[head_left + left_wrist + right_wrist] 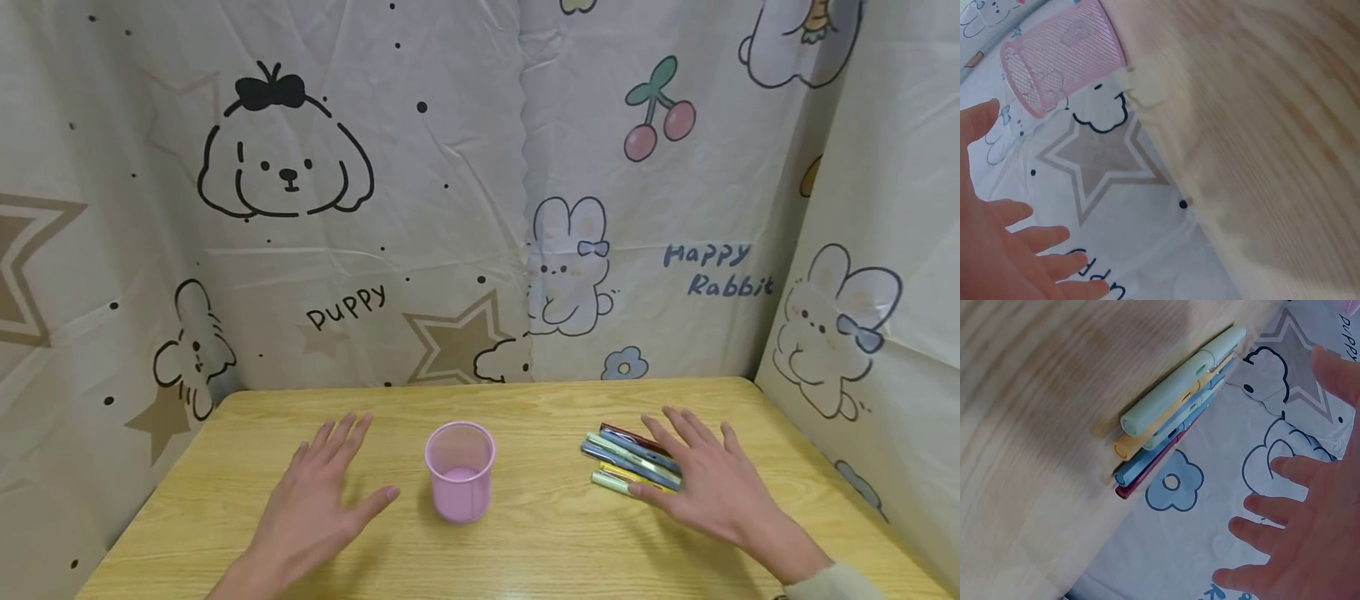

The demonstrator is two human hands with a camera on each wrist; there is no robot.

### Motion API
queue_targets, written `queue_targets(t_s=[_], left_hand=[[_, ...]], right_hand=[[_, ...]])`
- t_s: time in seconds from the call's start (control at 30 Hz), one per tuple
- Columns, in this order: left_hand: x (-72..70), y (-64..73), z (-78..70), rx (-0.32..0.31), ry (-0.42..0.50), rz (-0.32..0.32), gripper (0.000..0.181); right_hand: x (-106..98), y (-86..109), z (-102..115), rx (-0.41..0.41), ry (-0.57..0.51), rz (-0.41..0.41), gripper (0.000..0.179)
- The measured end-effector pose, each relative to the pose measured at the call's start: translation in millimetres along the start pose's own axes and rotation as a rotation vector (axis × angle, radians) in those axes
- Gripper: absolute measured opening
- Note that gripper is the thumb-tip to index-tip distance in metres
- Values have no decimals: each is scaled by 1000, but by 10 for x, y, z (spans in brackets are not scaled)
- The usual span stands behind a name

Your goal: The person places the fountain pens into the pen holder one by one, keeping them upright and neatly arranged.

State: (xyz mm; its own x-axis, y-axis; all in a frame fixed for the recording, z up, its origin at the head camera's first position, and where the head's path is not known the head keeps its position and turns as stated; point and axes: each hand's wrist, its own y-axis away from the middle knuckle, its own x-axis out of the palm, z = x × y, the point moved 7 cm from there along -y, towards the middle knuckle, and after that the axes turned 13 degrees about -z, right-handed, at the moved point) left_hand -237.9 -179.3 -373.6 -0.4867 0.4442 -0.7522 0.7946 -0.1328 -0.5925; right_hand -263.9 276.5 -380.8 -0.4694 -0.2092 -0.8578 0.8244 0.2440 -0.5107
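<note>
A pink mesh pen cup (461,492) stands upright on the wooden table, with nothing visible inside it. To its left my left hand (311,500) is held with fingers spread and holds nothing; the left wrist view shows the cup (1075,53) apart from the thumb. On the right lies a bundle of pens (630,458) in pale green, yellow, blue and dark red, side by side. My right hand (716,483), fingers spread, hovers over their right ends in the head view. In the right wrist view the pens (1175,394) lie apart from the fingers.
The wooden table (540,550) ends at the back against a hanging cloth (450,208) printed with puppies, rabbits and stars. More of this cloth hangs along the left and right sides. A pale sleeve (836,583) covers the right forearm.
</note>
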Motion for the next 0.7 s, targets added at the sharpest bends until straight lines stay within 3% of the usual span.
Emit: queue_targets(t_s=[0.2,0.5,0.7], left_hand=[[56,-31,-104,-44,129,-13,97],[236,-86,-167,-179,349,86,109],[386,-155,-202,-200,511,130,111]], right_hand=[[30,65,18,3,-19,26,95],[87,148,-5,37,-84,68,85],[110,148,-16,48,-162,87,70]])
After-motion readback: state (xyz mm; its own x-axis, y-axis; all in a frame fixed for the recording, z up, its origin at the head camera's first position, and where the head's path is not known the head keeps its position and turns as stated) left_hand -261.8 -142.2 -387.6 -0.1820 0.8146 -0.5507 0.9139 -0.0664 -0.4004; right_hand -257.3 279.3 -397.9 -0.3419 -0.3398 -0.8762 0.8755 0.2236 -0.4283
